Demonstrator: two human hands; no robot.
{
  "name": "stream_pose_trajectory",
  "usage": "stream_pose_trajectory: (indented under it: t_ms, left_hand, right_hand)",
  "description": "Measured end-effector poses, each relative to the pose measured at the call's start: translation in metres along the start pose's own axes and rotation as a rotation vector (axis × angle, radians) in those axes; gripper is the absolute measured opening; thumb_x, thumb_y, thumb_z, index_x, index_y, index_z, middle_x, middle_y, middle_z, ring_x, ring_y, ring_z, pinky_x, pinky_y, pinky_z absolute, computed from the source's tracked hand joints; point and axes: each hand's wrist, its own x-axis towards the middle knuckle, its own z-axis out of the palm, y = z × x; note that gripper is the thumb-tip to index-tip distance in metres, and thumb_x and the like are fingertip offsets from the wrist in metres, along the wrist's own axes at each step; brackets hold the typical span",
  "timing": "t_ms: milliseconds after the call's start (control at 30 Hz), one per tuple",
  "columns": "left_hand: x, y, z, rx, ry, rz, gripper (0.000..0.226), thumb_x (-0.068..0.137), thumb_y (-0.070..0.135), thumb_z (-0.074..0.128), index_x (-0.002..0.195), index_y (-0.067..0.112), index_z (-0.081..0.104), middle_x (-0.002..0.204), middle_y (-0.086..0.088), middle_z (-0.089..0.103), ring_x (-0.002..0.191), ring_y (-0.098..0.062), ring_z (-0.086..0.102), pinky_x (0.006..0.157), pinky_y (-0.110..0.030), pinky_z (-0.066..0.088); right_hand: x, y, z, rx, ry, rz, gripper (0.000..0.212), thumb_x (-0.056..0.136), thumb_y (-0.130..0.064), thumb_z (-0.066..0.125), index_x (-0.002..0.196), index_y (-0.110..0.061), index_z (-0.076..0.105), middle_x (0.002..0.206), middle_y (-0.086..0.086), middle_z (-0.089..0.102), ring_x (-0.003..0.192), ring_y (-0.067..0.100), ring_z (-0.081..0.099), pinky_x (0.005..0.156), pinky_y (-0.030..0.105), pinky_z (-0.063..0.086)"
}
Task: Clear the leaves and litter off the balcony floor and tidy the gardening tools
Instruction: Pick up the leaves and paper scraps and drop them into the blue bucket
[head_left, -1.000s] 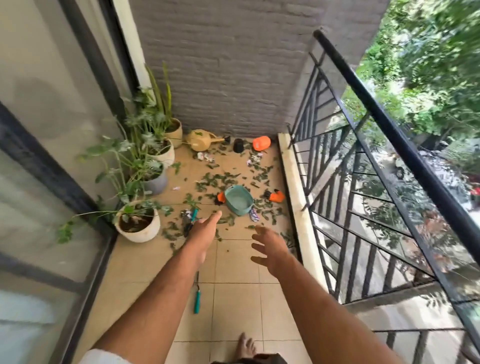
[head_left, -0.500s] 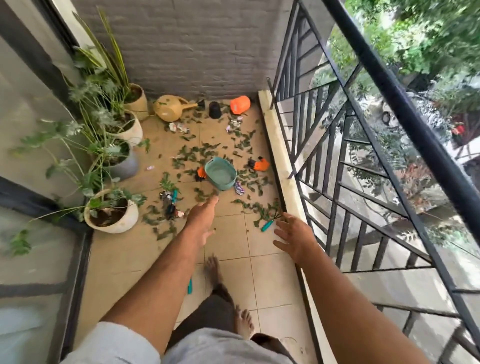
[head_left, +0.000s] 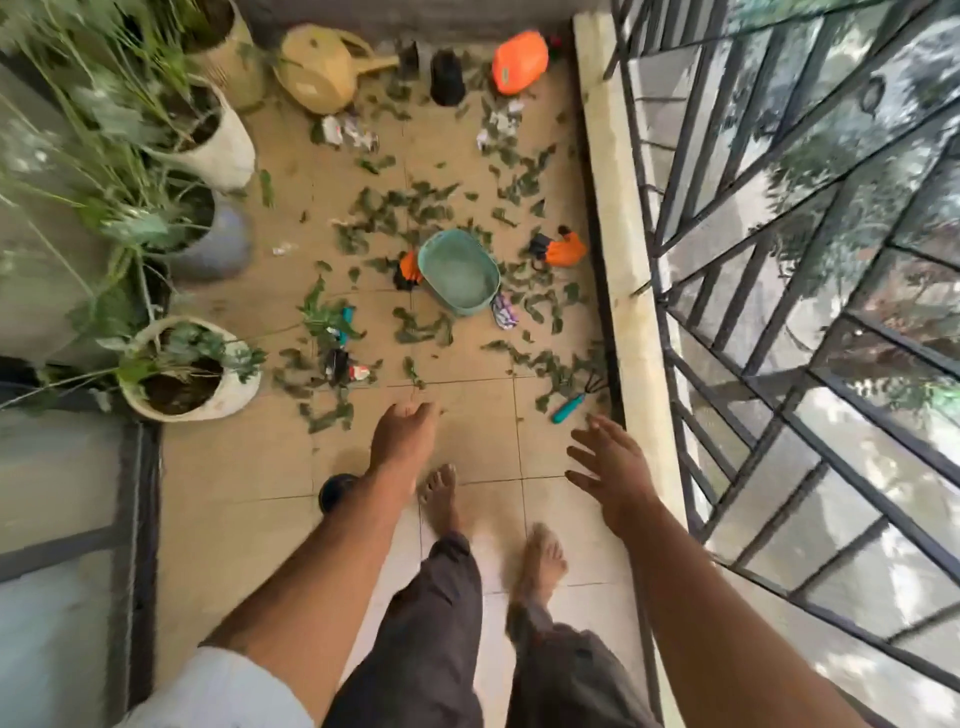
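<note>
Green leaves (head_left: 415, 208) and scraps of litter (head_left: 348, 132) cover the tan balcony tiles. A teal basin (head_left: 460, 273) sits among them, with orange-and-black gloves (head_left: 561, 249) on either side. A teal-handled hand rake (head_left: 571, 402) lies near the kerb, and another teal tool (head_left: 345, 322) lies under leaves by the pots. My left hand (head_left: 402, 436) reaches out over the floor, empty, fingers loosely relaxed. My right hand (head_left: 608, 467) is spread open just short of the rake. Both hands hold nothing.
Potted plants (head_left: 182, 374) line the left side by the glass door. A yellow watering can (head_left: 322, 67), a black pot (head_left: 447, 75) and an orange container (head_left: 519, 60) stand at the back wall. A black railing (head_left: 727, 260) bounds the right. My bare feet (head_left: 441, 499) stand on the tiles.
I have stepped forward and tilted my view down; the leaves and basin are nearer. Both hands stay extended and empty, the right one now close to the teal rake.
</note>
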Motion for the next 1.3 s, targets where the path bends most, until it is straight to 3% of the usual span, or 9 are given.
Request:
stream_pose_trajectory:
  t_ms: [200,367,467,633,800,933,1033,1200,1300]
  left_hand:
    - [0.068,0.009,0.085,0.135,-0.057,0.032,0.031,0.092,0.056,0.063,0.095,0.026,0.065,0.099,-0.003,0.073,0.097,-0.031,0.071,0.094,-0.05,0.06]
    - [0.183,-0.037,0.204,0.127,-0.134,0.029,0.03,0.093,0.052,0.066,0.091,0.022,0.068,0.087,0.001,0.073,0.089,-0.026,0.071,0.091,-0.052,0.062]
    - [0.24,-0.049,0.276,0.179,-0.232,0.052,0.023,0.101,0.047,0.063,0.091,0.027,0.062,0.1,0.002,0.07,0.097,-0.025,0.069,0.097,-0.046,0.059]
    - [0.322,-0.051,0.334,0.386,-0.368,0.179,0.026,0.1,0.047,0.06,0.116,0.027,0.067,0.109,0.003,0.069,0.1,-0.021,0.066,0.097,-0.043,0.058]
    - [0.373,-0.036,0.294,0.406,-0.439,0.197,0.024,0.103,0.044,0.063,0.12,0.028,0.068,0.115,0.002,0.071,0.103,-0.017,0.067,0.087,-0.036,0.06]
    - [0.405,-0.035,0.236,0.27,-0.418,0.207,0.016,0.103,0.038,0.066,0.11,0.023,0.069,0.117,-0.004,0.076,0.097,-0.016,0.07,0.077,-0.031,0.053]
    - [0.427,-0.045,0.193,0.161,-0.345,0.193,0.015,0.106,0.034,0.061,0.109,0.022,0.069,0.12,-0.007,0.076,0.099,-0.021,0.071,0.079,-0.034,0.054]
    - [0.437,-0.069,0.124,0.103,-0.237,0.19,0.018,0.107,0.036,0.059,0.111,0.022,0.07,0.114,-0.004,0.075,0.098,-0.021,0.069,0.08,-0.036,0.057]
    - [0.427,-0.084,0.1,0.036,-0.168,0.19,0.02,0.107,0.035,0.058,0.116,0.021,0.07,0.12,-0.006,0.077,0.104,-0.024,0.072,0.095,-0.044,0.06]
  right_hand:
    - [0.178,0.06,-0.004,-0.109,0.062,0.032,0.029,0.104,-0.019,0.06,0.132,-0.027,0.065,0.117,0.008,0.073,0.11,0.029,0.072,0.09,0.049,0.062]
    - [0.363,0.123,-0.009,-0.359,0.195,-0.011,0.037,0.097,-0.037,0.06,0.133,-0.029,0.064,0.113,0.003,0.073,0.096,0.022,0.073,0.085,0.049,0.065]
    - [0.476,0.166,-0.011,-0.474,0.274,-0.046,0.055,0.09,-0.049,0.062,0.137,-0.022,0.06,0.121,0.011,0.072,0.109,0.03,0.071,0.094,0.053,0.06]
    - [0.556,0.19,0.004,-0.481,0.383,-0.066,0.047,0.079,-0.041,0.072,0.109,-0.012,0.05,0.108,0.014,0.064,0.103,0.037,0.07,0.088,0.054,0.061]
    - [0.556,0.182,0.022,-0.471,0.505,-0.101,0.059,0.076,-0.022,0.075,0.122,-0.013,0.04,0.113,0.014,0.06,0.106,0.037,0.063,0.095,0.045,0.053]
    - [0.552,0.177,0.042,-0.264,0.637,-0.137,0.066,0.074,-0.024,0.076,0.129,-0.024,0.04,0.113,0.01,0.058,0.099,0.035,0.064,0.09,0.052,0.058]
    - [0.55,0.175,0.078,-0.096,0.732,-0.279,0.067,0.078,-0.017,0.073,0.132,-0.032,0.037,0.126,0.004,0.05,0.104,0.027,0.059,0.097,0.044,0.053]
    - [0.517,0.21,0.153,-0.295,0.586,-0.553,0.069,0.097,-0.013,0.056,0.152,-0.039,0.025,0.152,0.007,0.037,0.119,0.028,0.056,0.102,0.037,0.044]
    - [0.492,0.25,0.178,-0.487,0.286,-0.658,0.071,0.097,-0.015,0.059,0.152,-0.044,0.024,0.152,0.002,0.044,0.131,0.026,0.052,0.109,0.042,0.045]
